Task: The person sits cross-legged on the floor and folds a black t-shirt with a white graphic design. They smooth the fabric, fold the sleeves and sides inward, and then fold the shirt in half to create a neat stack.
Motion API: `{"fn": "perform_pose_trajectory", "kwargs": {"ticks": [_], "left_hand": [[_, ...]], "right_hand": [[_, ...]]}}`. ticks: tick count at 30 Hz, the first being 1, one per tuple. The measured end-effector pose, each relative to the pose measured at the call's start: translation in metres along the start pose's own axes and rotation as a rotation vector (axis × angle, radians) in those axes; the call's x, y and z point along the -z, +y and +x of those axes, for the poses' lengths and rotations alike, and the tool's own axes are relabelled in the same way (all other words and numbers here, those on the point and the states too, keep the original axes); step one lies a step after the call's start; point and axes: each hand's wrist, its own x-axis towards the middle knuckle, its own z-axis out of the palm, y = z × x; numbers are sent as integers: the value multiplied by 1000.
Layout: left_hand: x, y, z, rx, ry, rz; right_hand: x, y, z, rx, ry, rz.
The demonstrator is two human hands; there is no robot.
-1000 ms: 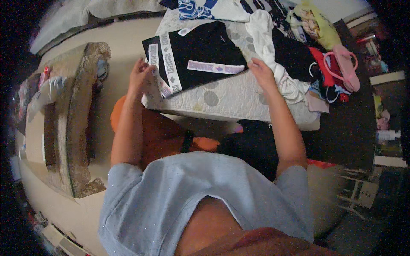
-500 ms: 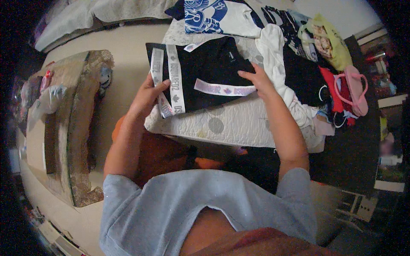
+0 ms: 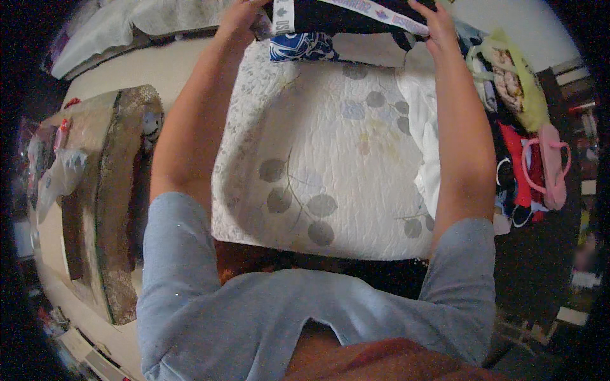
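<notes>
Both my arms reach out to the upper edge of the view, holding a folded black garment with white printed bands (image 3: 327,19) between them. My left hand (image 3: 241,22) is closed on its left side by a white band, partly cut off by the frame. At the opposite side, my right hand (image 3: 440,28) pinches the garment's edge at the pale band's end. Just beneath it shows a folded white and blue printed garment (image 3: 302,48); whether the two touch I cannot tell. The far part of the black garment lies outside the view.
Below my arms spreads a white quilted pad (image 3: 305,146) with grey leaf prints. White cloth (image 3: 419,114) lies along its right side. Farther right are a yellow bag (image 3: 527,95), pink flip-flop (image 3: 553,165) and red cloth (image 3: 518,159). A lace-covered table (image 3: 101,152) stands left.
Both hands have carried the black garment away from me, from above the near pad to the far end. The leaf-printed pad is now uncovered. My grip on both sides stays.
</notes>
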Motion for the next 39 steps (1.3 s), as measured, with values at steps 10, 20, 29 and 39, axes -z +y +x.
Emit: {"fn": "perform_pose_trajectory", "kwargs": {"ticks": [10, 20, 29, 39], "left_hand": [[6, -79, -23, 263, 124, -208], [-5, -86, -23, 130, 224, 121], [11, -77, -31, 296, 191, -59], [6, -39, -53, 466, 33, 436]], "right_hand": [[63, 192, 75, -284, 57, -81], [59, 186, 76, -249, 226, -171], [74, 199, 70, -107, 253, -146], [69, 196, 46, 63, 87, -40]]}}
